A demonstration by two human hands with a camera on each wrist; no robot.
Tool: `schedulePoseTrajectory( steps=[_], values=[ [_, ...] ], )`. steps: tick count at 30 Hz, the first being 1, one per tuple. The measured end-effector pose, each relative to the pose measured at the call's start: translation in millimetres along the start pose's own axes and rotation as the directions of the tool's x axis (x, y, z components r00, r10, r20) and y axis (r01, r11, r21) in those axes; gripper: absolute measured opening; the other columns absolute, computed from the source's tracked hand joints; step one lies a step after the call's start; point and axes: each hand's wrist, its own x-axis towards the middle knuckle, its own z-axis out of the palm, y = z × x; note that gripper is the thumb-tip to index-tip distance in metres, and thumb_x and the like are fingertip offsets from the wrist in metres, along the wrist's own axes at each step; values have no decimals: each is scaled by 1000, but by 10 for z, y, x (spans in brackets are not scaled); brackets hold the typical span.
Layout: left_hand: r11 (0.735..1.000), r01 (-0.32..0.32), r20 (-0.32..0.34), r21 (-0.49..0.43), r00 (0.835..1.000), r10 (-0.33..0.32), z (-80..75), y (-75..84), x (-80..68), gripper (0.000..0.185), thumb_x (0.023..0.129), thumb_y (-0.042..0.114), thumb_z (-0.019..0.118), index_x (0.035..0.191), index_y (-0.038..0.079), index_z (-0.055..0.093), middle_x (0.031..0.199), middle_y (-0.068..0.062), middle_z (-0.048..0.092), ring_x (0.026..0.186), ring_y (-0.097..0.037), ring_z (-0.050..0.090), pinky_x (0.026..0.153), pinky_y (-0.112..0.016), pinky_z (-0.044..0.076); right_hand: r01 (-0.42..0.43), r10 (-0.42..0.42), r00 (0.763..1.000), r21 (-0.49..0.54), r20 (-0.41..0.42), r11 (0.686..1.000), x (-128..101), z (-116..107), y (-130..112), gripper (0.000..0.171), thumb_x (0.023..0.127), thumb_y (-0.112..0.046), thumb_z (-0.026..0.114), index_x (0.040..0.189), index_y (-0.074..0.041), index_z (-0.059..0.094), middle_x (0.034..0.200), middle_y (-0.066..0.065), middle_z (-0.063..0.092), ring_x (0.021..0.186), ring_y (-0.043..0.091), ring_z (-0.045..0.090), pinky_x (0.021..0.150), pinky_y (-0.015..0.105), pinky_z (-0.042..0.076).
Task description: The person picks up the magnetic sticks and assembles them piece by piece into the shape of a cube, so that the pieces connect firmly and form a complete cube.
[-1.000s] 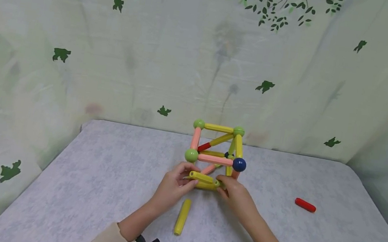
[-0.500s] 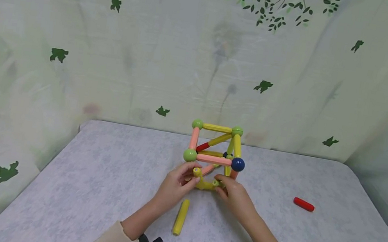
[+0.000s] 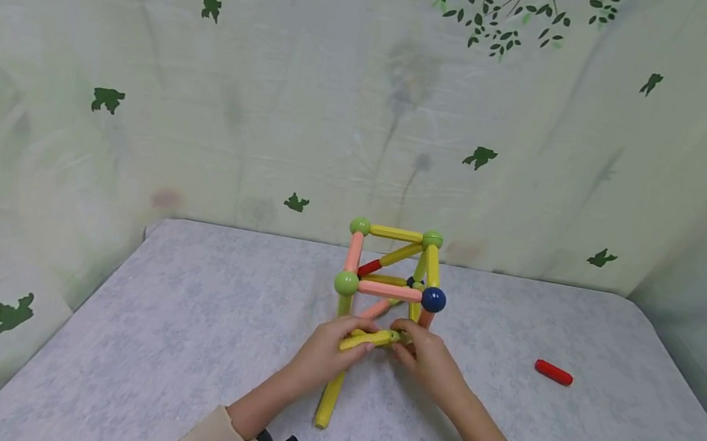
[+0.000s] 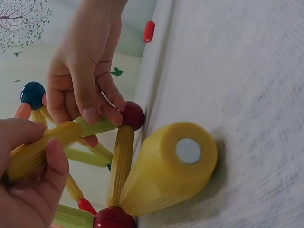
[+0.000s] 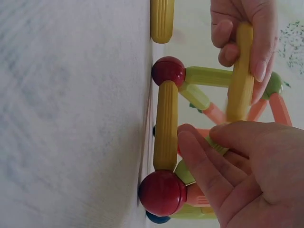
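Observation:
A frame of rods and balls stands mid-table, with green balls and a blue ball on top and dark red balls at its base. My left hand grips a yellow rod at the frame's near lower side; in the left wrist view that yellow rod lies between thumb and fingers. My right hand pinches a yellow-green rod of the frame beside a dark red ball. The held rod's far end meets the right hand's fingers.
A loose yellow rod lies on the grey table under my left wrist. A red rod lies alone to the right. A leaf-print cloth hangs behind and at both sides of the table.
The yellow rod in my left hand tipped up on end, then came back down to lie across the frame's near side. My left hand shifted slightly towards me. The right hand barely moved.

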Motion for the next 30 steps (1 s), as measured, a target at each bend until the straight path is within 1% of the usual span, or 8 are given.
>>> schedulePoseTrajectory(
  steps=[3, 10, 13, 16, 18, 22, 24, 30],
  values=[
    [998, 14, -7, -54, 1000, -15, 10, -14, 0, 22, 86, 15, 62, 107, 10, 61, 94, 0, 57, 63, -10, 55, 56, -24, 48, 13, -13, 1000, 29, 18, 999, -1, -9, 6, 24, 79, -1, 66, 101, -8, 59, 93, 3, 62, 74, 11, 61, 66, 26, 51],
    [974, -16, -7, -227, 1000, 15, -12, 76, -28, 27, 86, 8, 60, 112, 4, 54, 104, -6, 58, 83, -17, 55, 71, -28, 49, 109, -113, 993, 97, 41, 989, -11, -12, 27, 30, 82, -5, 65, 111, -6, 58, 104, 4, 61, 81, 11, 62, 69, 23, 49],
    [979, -57, -9, -196, 998, 56, -24, 128, -36, 31, 86, 6, 60, 115, 1, 51, 108, -9, 57, 90, -20, 55, 74, -30, 48, 154, -158, 987, 124, 27, 980, -15, -6, 42, 29, 83, -8, 63, 111, -7, 58, 103, 3, 61, 80, 10, 61, 70, 22, 49],
    [991, -125, -84, -55, 989, 121, -28, 122, -41, 32, 84, 11, 63, 113, 3, 52, 104, -4, 57, 84, -14, 56, 70, -25, 49, 166, -168, 986, 147, 7, 975, -19, -6, 42, 26, 83, -9, 63, 109, -7, 60, 98, 2, 62, 77, 9, 61, 69, 21, 49],
    [977, -200, -175, 80, 962, 211, -37, 93, -41, 34, 81, 14, 68, 109, 4, 53, 97, 0, 56, 74, -9, 54, 63, -20, 48, 159, -159, 987, 154, -9, 975, -18, -10, 35, 25, 82, -9, 63, 107, -7, 61, 94, 2, 63, 73, 9, 60, 67, 21, 49],
    [891, -310, -319, 331, 852, 415, -122, 101, -31, 42, 75, 17, 74, 107, 5, 51, 90, -4, 48, 63, -11, 44, 51, -18, 41, 117, -113, 993, 160, -37, 980, -11, -16, 18, 26, 81, -7, 65, 107, -10, 61, 91, 2, 63, 67, 8, 59, 63, 21, 49],
    [872, -307, -328, 381, 837, 438, -180, 111, -8, 51, 72, 18, 76, 112, 6, 48, 97, -8, 45, 71, -14, 44, 54, -20, 42, 102, -95, 994, 160, -51, 982, -1, -13, 11, 27, 81, -6, 65, 108, -11, 61, 93, 2, 62, 66, 7, 59, 62, 20, 49],
    [909, -159, -246, 386, 932, 268, -315, 120, 96, 74, 71, 28, 77, 131, 10, 37, 123, -13, 34, 97, -24, 45, 74, -33, 47, 62, -47, 994, 154, -94, 986, 42, 34, -36, 25, 82, -6, 64, 107, -10, 62, 95, 5, 63, 61, 6, 57, 59, 20, 49]
  ],
)
